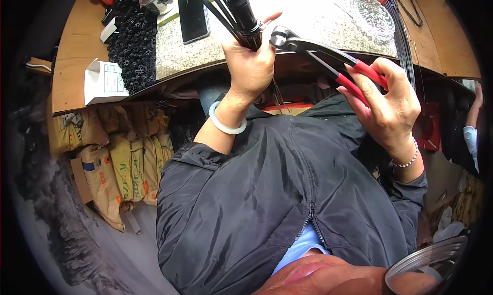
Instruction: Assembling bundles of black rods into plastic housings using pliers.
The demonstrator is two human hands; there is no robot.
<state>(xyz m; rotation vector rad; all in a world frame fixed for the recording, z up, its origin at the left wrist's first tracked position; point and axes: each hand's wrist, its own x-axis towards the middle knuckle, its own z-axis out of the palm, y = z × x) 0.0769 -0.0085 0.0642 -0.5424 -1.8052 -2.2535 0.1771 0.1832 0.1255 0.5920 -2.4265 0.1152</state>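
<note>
Glasses (429,264) sit closest. The left hand (250,66) grips black rods (241,7), the right hand (391,107) red-handled pliers (333,50). Work seems unfinished.

Tbl (77,54), blk phone (194,20), wht box (105,83), prob. glass dish (374,20)

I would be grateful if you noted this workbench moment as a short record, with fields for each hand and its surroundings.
Left hand: left hand gripping a black shaft
Right hand: right hand around the red-handled pincers
Pincers: handles spread apart; head beside the left hand's fingers; exact contact unclear
Table, left side: black phone, white box, black small parts
Table, right side: clear glass dish
Below table, left: packed sacks
</note>
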